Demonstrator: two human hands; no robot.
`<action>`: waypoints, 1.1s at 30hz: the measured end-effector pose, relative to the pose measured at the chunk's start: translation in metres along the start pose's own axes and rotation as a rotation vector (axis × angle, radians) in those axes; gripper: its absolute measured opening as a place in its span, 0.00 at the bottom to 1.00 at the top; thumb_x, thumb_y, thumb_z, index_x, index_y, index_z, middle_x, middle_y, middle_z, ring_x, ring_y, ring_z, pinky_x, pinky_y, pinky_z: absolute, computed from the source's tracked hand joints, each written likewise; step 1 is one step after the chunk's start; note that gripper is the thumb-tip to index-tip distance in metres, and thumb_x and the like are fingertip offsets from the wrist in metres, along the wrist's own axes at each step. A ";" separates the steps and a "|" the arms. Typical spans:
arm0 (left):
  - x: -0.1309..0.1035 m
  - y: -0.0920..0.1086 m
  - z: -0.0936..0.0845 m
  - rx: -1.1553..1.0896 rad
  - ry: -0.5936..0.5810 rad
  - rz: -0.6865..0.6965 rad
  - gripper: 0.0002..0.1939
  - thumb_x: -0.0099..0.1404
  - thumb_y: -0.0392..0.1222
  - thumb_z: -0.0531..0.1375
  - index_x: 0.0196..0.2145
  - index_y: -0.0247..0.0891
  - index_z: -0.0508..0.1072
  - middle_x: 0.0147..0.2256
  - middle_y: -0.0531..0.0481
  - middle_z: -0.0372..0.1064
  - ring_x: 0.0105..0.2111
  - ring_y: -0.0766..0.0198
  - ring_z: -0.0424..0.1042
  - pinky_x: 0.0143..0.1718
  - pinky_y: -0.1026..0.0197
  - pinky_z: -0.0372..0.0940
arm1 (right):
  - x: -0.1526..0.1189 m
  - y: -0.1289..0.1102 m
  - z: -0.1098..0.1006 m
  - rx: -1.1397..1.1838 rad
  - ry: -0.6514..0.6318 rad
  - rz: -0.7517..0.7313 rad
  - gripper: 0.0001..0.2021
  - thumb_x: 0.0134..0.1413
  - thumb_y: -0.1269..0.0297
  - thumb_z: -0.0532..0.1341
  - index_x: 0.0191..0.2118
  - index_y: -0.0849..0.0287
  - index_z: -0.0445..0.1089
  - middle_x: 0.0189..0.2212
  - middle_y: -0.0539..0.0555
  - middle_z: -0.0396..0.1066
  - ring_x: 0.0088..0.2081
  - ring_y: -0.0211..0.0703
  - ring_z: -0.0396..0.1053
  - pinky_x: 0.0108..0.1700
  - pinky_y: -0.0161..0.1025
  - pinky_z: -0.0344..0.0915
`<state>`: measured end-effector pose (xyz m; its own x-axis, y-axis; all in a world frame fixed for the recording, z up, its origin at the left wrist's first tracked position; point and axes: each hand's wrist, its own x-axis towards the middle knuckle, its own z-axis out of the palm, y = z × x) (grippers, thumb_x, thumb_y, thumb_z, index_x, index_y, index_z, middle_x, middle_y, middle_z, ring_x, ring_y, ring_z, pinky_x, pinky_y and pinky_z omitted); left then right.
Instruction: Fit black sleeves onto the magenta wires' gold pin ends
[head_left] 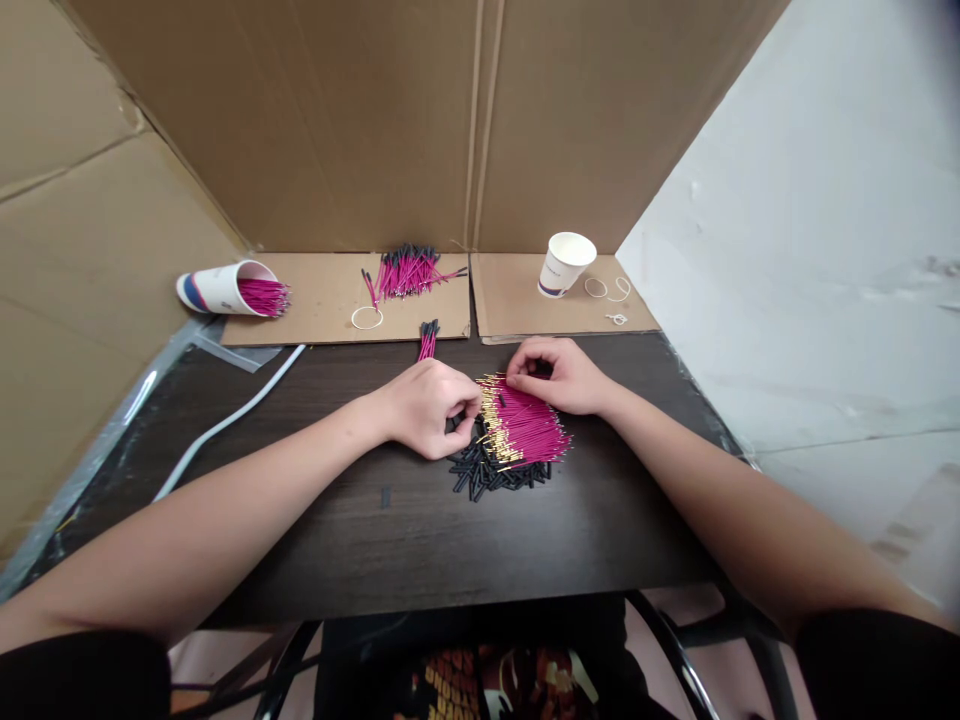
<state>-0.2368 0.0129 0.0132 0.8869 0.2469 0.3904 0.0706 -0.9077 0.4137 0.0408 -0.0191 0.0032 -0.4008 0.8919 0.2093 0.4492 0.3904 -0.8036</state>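
On tabletop (322,540), gold-tipped pink wires (536,425) lie over black sleeves (487,478). Left hand (433,408): grip curled close, cannot tell if clamped. Right hand (562,375): grip bent at wires' far edge, hold unclear. Step likely sleeving tips; next seems to need careful aligning.

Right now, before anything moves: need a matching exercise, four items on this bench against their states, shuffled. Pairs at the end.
Items
1. Paper cup holding magenta wires
2. Other paper cup
3. Short black tubes
4. Gold-tipped magenta wires

States
a. Heaped, partly covered
b. Laid side by side
c. Lying on its side
d. Upright on cardboard sheet

Pairs: 1-c, 2-d, 3-a, 4-b
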 end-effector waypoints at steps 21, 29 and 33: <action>0.002 -0.005 0.011 0.161 0.196 -0.128 0.05 0.66 0.38 0.62 0.35 0.37 0.79 0.24 0.55 0.68 0.23 0.67 0.68 0.27 0.62 0.63 | 0.000 0.002 0.001 -0.013 0.009 -0.017 0.07 0.63 0.62 0.69 0.35 0.57 0.80 0.31 0.52 0.77 0.33 0.41 0.69 0.40 0.42 0.66; 0.001 -0.006 0.011 0.143 0.193 -0.095 0.10 0.70 0.37 0.61 0.42 0.36 0.83 0.28 0.52 0.72 0.26 0.65 0.71 0.29 0.61 0.66 | 0.000 0.001 0.001 -0.015 0.015 -0.015 0.07 0.63 0.61 0.69 0.35 0.57 0.80 0.32 0.52 0.77 0.33 0.41 0.69 0.40 0.42 0.66; 0.002 -0.007 0.011 0.106 0.208 -0.094 0.10 0.71 0.37 0.61 0.41 0.37 0.84 0.28 0.52 0.74 0.25 0.66 0.71 0.28 0.61 0.66 | 0.000 0.001 0.001 -0.017 0.010 -0.011 0.07 0.63 0.61 0.69 0.35 0.57 0.79 0.32 0.52 0.77 0.33 0.41 0.69 0.40 0.42 0.66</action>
<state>-0.2307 0.0157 0.0023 0.7620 0.3864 0.5196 0.2056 -0.9053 0.3717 0.0403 -0.0193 0.0017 -0.3975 0.8899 0.2237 0.4582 0.4037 -0.7919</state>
